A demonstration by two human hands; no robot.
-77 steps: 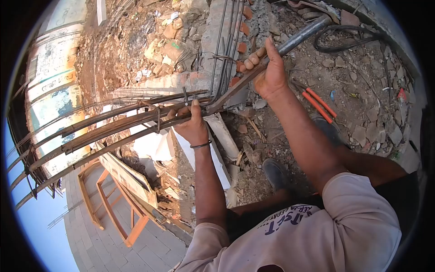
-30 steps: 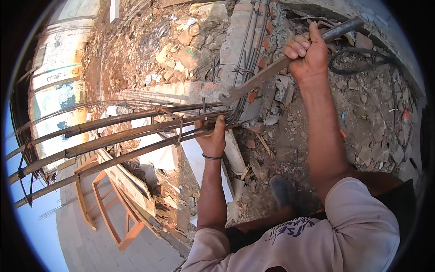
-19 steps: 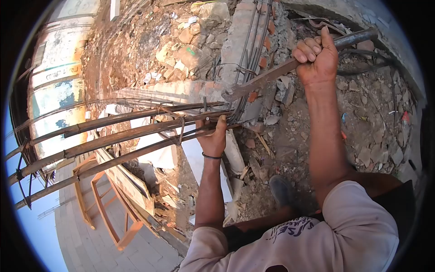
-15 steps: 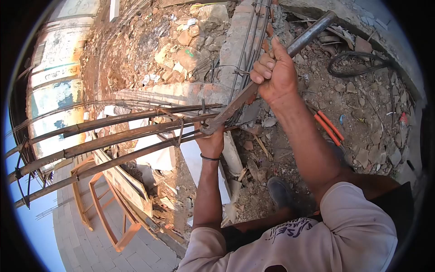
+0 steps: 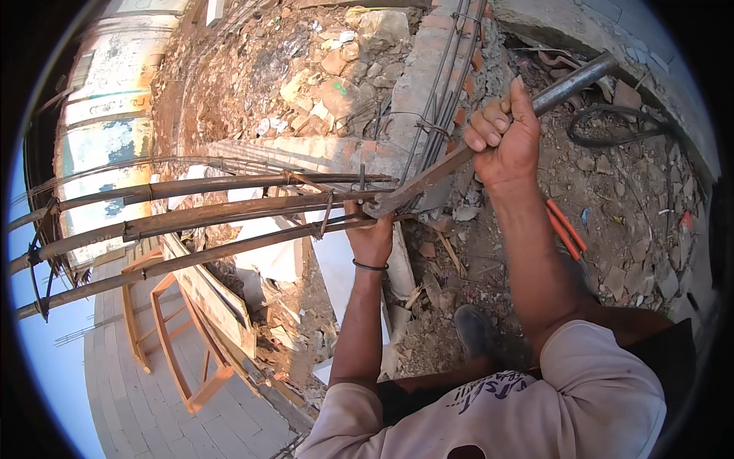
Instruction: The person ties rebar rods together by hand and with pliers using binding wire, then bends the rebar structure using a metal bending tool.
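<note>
My right hand is wrapped round a long metal bar tool, which has a hooked flat end and a grey pipe as its far part. The hooked end lies at the rebar ends, just over my left hand. That hand grips the rebar from below, its fingers partly hidden behind the bars and the tool. Long rusty rebars, tied with stirrups, run from there to the left edge. A short upright steel pin stands by the hook.
Thin vertical rebars lie along a broken brick wall. Two orange tubes and a coil of black wire lie on the rubble at right. A wooden frame and white boards are at lower left.
The tool first swung up and right, clear of the left hand, then came back down with its hook at the rebar ends. My left hand has stayed on the rebar.
</note>
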